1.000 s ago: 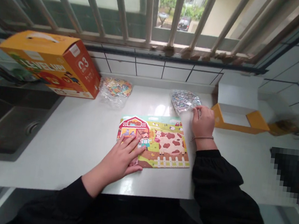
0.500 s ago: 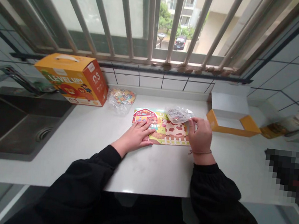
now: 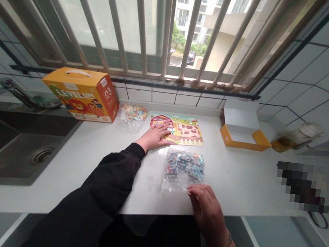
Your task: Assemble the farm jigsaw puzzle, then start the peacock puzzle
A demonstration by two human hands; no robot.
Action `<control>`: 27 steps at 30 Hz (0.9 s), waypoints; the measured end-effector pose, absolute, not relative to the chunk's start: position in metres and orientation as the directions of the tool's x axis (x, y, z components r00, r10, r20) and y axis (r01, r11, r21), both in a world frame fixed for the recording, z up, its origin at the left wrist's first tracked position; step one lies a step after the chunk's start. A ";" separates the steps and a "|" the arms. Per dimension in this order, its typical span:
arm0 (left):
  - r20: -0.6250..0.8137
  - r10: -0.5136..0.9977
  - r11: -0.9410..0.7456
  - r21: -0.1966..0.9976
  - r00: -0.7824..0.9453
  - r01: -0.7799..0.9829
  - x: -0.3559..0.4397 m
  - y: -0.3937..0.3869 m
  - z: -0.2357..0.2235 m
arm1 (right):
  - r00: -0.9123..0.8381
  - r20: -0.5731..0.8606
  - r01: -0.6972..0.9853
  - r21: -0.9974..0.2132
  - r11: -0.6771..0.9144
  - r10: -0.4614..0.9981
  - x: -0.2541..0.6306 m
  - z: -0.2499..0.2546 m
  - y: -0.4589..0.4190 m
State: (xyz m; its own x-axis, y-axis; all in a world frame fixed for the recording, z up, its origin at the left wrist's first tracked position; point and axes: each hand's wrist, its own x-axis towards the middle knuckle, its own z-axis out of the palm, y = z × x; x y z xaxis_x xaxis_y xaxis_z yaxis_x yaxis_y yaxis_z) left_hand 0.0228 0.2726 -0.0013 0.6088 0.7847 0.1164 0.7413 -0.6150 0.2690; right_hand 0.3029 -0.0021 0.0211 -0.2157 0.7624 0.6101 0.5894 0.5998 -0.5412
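Observation:
My left hand (image 3: 157, 135) lies flat, fingers spread, on the left part of a farm-picture puzzle board (image 3: 190, 132) with a red barn and a spotted cow. Nearer to me, a clear plastic bag of puzzle pieces (image 3: 185, 167), mostly dark blue and teal, lies on the counter. Its lower right corner is pinched between the thumb and fingers of my right hand (image 3: 207, 205), close to the counter's front edge. Another clear bag of puzzle pieces (image 3: 133, 112), in orange and lighter colours, rests left of the board.
An orange carton with a handle (image 3: 81, 96) stands at the back left beside the sink (image 3: 15, 154). At the back right is an opened orange-and-white box (image 3: 244, 138), with a bottle of yellowish liquid (image 3: 287, 143) behind. A blurred-out dark object (image 3: 302, 187) lies far right.
My right hand has drawn the bag of dark pieces off the board towards me, onto the front of the counter. My left hand stays on the board. The view has shifted slightly.

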 end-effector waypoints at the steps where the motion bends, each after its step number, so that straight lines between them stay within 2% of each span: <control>1: 0.125 0.788 -0.611 0.277 0.603 0.741 0.023 0.277 -0.002 | -0.224 0.610 0.576 -0.546 0.608 0.760 0.301 0.019 -0.009; 8: 0.237 0.826 -0.564 0.365 0.512 0.740 0.023 0.269 0.004 | -0.274 0.600 0.560 -0.536 0.632 0.752 0.293 0.005 -0.025; 15: 0.365 0.839 -0.544 0.531 0.404 0.649 0.019 0.173 0.003 | -0.324 0.595 0.516 -0.540 0.665 0.735 0.275 0.004 -0.021; 19: 0.355 0.841 -0.540 0.595 0.408 0.595 -0.001 0.099 0.004 | -0.421 0.572 0.459 -0.535 0.709 0.704 0.260 0.001 -0.014; 22: 0.291 0.850 -0.511 0.655 0.439 0.557 -0.025 0.054 0.008 | -0.494 0.552 0.432 -0.515 0.740 0.672 0.246 -0.001 -0.005; 27: 0.295 0.860 -0.500 0.651 0.416 0.572 -0.055 0.012 0.009 | -0.620 0.522 0.386 -0.447 0.807 0.585 0.219 0.001 0.016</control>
